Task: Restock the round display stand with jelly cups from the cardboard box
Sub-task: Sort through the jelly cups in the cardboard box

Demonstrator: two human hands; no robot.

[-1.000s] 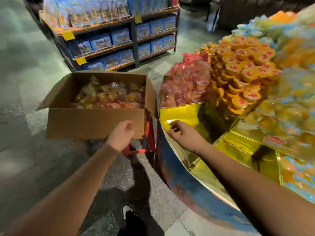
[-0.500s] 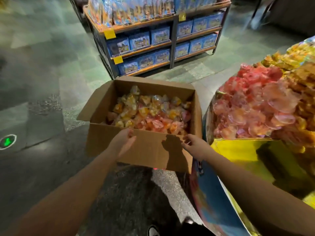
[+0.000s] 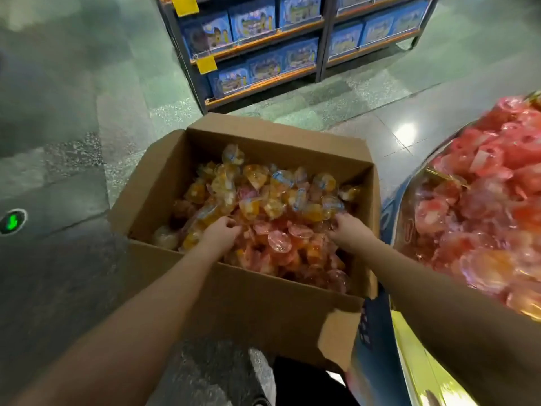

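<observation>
Both hands, left hand [image 3: 219,232] and right hand [image 3: 349,230], clutching jelly cups [image 3: 272,200] inside cardboard box [image 3: 234,300] | display stand [image 3: 389,218] right beside | risk: overfull handfuls spill slippery cups en route

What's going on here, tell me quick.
A person is restocking. Both hands are down in the open brown cardboard box, the left hand and right hand curling into the loose orange and pink jelly cups. Beside it, the round display stand already holds a pink heap.
</observation>
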